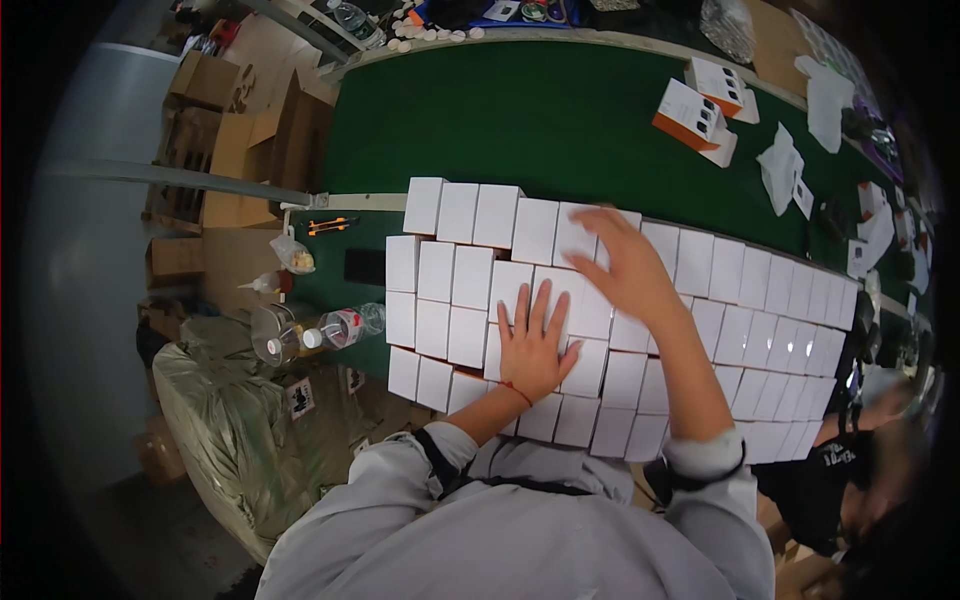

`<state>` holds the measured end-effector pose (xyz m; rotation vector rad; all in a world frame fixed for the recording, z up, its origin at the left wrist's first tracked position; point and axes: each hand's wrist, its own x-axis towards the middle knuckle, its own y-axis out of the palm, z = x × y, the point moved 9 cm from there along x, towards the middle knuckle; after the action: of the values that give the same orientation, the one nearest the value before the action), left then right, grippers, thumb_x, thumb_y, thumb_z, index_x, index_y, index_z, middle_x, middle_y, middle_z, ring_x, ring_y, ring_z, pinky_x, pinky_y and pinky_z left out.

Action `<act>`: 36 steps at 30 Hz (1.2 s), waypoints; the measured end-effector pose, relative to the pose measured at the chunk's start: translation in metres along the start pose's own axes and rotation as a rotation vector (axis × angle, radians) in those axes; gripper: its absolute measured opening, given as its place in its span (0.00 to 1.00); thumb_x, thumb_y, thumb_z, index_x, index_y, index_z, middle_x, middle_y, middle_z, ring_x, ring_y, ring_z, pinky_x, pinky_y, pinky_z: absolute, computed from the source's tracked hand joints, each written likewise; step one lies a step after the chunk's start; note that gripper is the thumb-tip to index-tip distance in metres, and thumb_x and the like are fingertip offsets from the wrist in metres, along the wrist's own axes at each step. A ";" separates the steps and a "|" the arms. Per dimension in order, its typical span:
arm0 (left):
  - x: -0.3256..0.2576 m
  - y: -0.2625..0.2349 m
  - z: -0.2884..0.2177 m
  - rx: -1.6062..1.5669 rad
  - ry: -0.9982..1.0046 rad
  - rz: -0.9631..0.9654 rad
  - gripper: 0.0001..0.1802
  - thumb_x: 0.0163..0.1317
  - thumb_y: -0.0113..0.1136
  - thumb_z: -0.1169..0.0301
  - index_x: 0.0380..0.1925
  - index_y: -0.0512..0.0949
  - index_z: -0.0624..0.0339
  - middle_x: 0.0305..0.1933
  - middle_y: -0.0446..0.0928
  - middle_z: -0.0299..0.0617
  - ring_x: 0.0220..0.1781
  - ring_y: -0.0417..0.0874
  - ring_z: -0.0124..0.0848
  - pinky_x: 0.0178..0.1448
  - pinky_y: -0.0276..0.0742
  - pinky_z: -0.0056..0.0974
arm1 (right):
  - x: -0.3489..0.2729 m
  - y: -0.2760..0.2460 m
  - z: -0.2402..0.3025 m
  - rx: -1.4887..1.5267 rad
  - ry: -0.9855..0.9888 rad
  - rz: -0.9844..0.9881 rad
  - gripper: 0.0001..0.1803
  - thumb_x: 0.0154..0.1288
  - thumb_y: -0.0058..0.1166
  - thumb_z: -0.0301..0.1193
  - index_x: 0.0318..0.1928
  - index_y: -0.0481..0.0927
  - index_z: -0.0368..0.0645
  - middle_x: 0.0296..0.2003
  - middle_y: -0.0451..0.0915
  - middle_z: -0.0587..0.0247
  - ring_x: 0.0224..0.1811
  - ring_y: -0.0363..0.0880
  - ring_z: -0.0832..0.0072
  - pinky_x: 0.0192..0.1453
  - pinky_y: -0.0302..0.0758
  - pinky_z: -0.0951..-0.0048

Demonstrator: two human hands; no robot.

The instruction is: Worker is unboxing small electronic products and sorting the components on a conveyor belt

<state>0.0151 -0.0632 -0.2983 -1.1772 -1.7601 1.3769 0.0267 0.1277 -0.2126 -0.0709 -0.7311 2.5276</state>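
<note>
Rows of small white boxes (470, 275) stand packed side by side in a large block in front of me, with some orange showing in the gaps. Flat on the tops of several boxes near the middle lies my left hand (534, 350), its fingers spread. My right hand (620, 260) is over the back rows, thumb apart from slightly bent, somewhat blurred fingers. Nothing shows in its grasp, and I cannot tell whether its fingertips touch the boxes beneath.
Behind the block runs a green work surface (500, 110) with open white-and-orange boxes (688, 113) at the back right. Plastic bottles (345, 326), a dark phone-like slab (365, 266) and an orange cutter (332, 226) lie left. A co-worker (820, 490) is at the lower right.
</note>
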 end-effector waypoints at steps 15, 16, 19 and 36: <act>0.091 -0.106 0.257 -0.180 -0.425 -0.432 0.42 0.65 0.73 0.57 0.70 0.68 0.73 0.66 0.77 0.64 0.68 0.78 0.56 0.73 0.71 0.50 | 0.110 0.131 -0.022 -0.378 -0.328 0.049 0.27 0.66 0.68 0.47 0.58 0.81 0.47 0.43 0.86 0.65 0.47 0.85 0.64 0.55 0.79 0.61; 0.102 -0.088 0.263 -0.335 -0.498 -0.245 0.41 0.66 0.73 0.55 0.68 0.69 0.73 0.60 0.81 0.61 0.61 0.83 0.54 0.68 0.76 0.47 | 0.110 0.131 -0.026 -0.321 -0.316 0.057 0.27 0.65 0.68 0.47 0.58 0.81 0.47 0.43 0.86 0.64 0.46 0.85 0.64 0.55 0.79 0.62; 0.110 -0.072 0.269 -0.467 -0.485 -0.072 0.37 0.68 0.71 0.55 0.65 0.71 0.72 0.45 0.88 0.56 0.46 0.89 0.49 0.57 0.83 0.43 | 0.113 0.130 -0.031 -0.299 -0.280 0.086 0.27 0.66 0.68 0.47 0.58 0.81 0.46 0.43 0.86 0.64 0.46 0.85 0.64 0.55 0.79 0.62; 0.264 -0.161 0.187 -0.212 0.215 0.059 0.40 0.58 0.73 0.53 0.63 0.72 0.67 0.46 0.84 0.61 0.48 0.88 0.58 0.53 0.83 0.50 | 0.126 0.064 -0.060 0.232 -0.108 -0.353 0.62 0.49 0.83 0.41 0.80 0.58 0.41 0.80 0.58 0.44 0.81 0.58 0.43 0.82 0.62 0.49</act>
<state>-0.3019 0.0867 -0.2111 -1.4441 -1.7596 1.0695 -0.1012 0.1716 -0.2856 0.2545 -0.4401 2.2680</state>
